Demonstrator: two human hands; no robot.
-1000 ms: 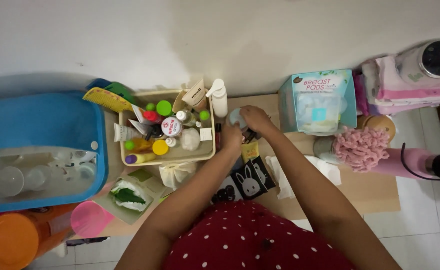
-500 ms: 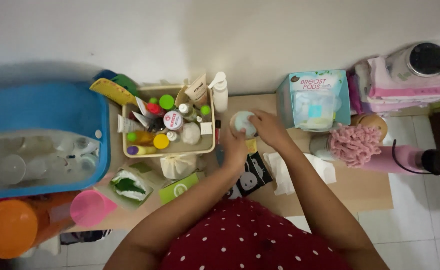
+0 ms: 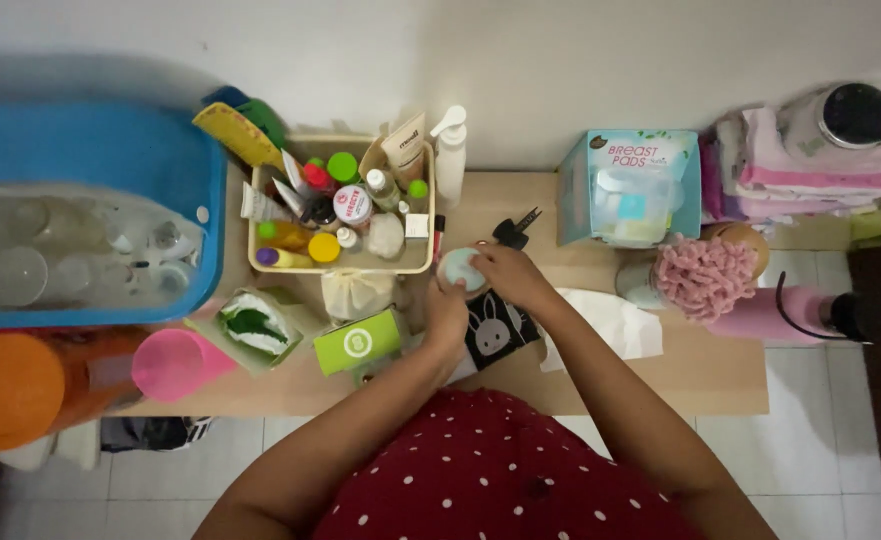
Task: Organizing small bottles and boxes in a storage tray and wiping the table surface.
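Two hands met on one small round pale-blue jar (image 3: 457, 268), held above the wooden table (image 3: 700, 370) just in front of the cream basket (image 3: 335, 266) of bottles. The left hand (image 3: 447, 310) cupped it from below; the right hand (image 3: 505, 275) gripped its top. Steady support underneath, I judged, would let the lid be worked cleanly.

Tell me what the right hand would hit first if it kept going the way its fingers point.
The right hand points left across the small round pale-green container it grips. Past that, probably the cream basket of bottles, though height is hard to judge from above.
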